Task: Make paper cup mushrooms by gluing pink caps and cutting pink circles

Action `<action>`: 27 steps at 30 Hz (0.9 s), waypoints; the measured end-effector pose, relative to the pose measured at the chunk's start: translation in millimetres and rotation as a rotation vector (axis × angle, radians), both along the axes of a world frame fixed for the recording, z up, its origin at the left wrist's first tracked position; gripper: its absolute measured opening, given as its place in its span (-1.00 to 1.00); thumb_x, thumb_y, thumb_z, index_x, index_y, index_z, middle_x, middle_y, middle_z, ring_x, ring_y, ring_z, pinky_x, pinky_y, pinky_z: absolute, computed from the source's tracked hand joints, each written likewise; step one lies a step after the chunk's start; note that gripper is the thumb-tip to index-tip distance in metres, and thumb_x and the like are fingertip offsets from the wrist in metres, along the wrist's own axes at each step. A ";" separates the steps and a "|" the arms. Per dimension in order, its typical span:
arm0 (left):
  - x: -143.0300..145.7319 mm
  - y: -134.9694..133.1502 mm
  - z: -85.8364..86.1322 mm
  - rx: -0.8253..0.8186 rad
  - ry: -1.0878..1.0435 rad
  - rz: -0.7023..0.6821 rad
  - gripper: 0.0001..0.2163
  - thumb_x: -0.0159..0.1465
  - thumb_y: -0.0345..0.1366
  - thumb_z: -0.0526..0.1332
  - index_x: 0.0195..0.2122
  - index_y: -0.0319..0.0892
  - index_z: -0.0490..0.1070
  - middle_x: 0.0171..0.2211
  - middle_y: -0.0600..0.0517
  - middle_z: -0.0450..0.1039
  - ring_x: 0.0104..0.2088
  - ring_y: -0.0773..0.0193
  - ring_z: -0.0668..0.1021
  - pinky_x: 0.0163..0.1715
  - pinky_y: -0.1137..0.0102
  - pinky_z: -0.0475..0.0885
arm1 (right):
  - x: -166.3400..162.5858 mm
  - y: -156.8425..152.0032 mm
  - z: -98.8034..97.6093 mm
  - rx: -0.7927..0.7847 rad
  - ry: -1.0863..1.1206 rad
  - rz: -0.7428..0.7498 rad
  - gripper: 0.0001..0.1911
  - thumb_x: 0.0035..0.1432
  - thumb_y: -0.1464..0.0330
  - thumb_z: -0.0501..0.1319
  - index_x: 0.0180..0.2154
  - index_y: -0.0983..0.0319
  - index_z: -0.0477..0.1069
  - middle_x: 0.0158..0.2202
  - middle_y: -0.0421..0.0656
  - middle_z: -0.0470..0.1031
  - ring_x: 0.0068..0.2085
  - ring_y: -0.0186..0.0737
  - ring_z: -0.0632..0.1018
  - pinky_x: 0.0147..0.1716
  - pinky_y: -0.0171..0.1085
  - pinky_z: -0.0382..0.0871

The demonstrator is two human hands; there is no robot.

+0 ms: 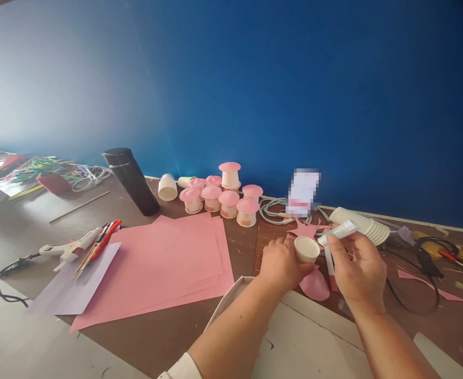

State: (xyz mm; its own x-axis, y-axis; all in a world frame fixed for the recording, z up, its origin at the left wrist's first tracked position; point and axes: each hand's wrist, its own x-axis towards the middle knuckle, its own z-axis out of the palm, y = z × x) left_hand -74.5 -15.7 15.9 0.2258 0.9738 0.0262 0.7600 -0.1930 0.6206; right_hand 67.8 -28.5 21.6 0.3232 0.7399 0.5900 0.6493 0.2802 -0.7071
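My left hand [281,263] is wrapped around a small white paper cup [307,248], its round end facing up toward me. Between the thumb and fingers of my right hand [360,271] is a white glue tube [340,232], its tip close to the cup's edge. Just below the cup lies a pink paper cone [315,286]. A pink paper offcut [305,229] is partly hidden behind my hands. Farther back stand several small paper-cup houses [229,204] with pink roofs, one stacked on top of the others.
Pink paper sheets [156,258] lie left of my arms, with a lilac sheet [93,295], a red box cutter [97,247] and a glue gun [71,246]. A black bottle [132,181] stands near the blue wall. Stacked paper cups [360,223] and cables [429,258] are at right.
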 end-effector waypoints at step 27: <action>1.7 0.3 -7.2 0.069 -0.019 0.002 -0.54 0.11 0.09 0.19 -0.12 -0.16 0.40 -0.12 -0.11 0.48 -0.12 0.00 0.49 -0.12 0.18 0.41 | -2.9 5.4 -5.6 -0.051 -0.292 0.063 -0.64 0.20 0.11 0.15 -0.12 0.18 0.49 -0.18 -0.05 0.55 -0.14 -0.01 0.53 -0.16 -0.12 0.38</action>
